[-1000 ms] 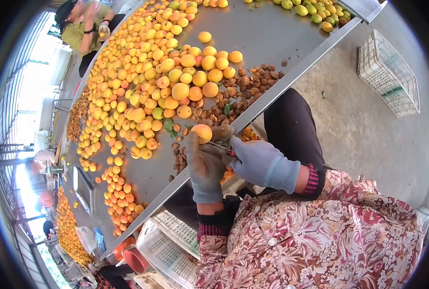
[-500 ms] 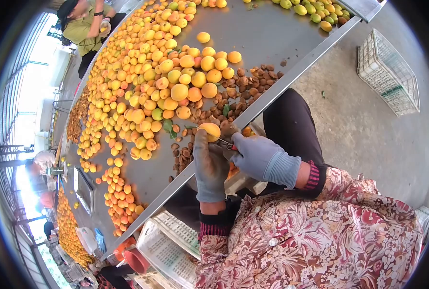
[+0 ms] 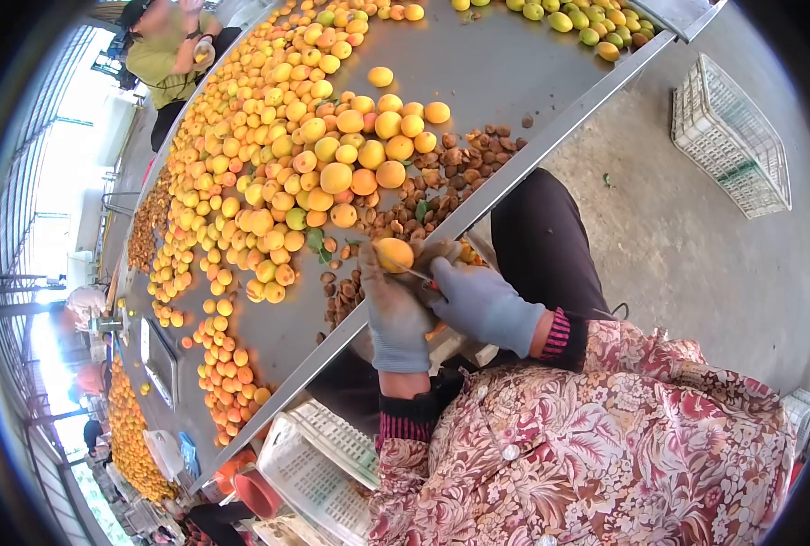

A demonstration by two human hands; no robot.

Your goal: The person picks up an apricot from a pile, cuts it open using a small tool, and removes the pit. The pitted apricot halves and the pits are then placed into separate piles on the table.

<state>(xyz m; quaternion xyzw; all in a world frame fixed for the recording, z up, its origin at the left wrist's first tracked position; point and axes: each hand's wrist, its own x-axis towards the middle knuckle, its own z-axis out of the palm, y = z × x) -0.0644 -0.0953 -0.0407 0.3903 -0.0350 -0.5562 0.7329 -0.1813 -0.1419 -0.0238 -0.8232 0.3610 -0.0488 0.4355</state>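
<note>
In a grey glove, my left hand (image 3: pixel 396 314) is closed around a yellow-orange apricot (image 3: pixel 393 255) just above the table's metal edge. My right hand (image 3: pixel 485 305), gloved too, grips a small knife (image 3: pixel 420 275) with a red handle, mostly hidden by the fingers. Its thin blade lies against the apricot's lower right side. Brown apricot pits (image 3: pixel 464 164) are heaped on the tabletop beyond my hands, with a green leaf (image 3: pixel 315 240) to their left. A large spread of whole apricots (image 3: pixel 278 164) covers much of the metal table (image 3: pixel 405 64).
A raised metal rim (image 3: pixel 551 136) runs diagonally in front of me. White plastic crates stand on the floor at right (image 3: pixel 728 136) and by my left side (image 3: pixel 318 464). A red bucket (image 3: pixel 258 493) is at lower left. Another person (image 3: pixel 164 59) sits across the table.
My right hand has shifted slightly left, bringing the blade up against the apricot. The apricot stays in my left hand. The view has moved a little.
</note>
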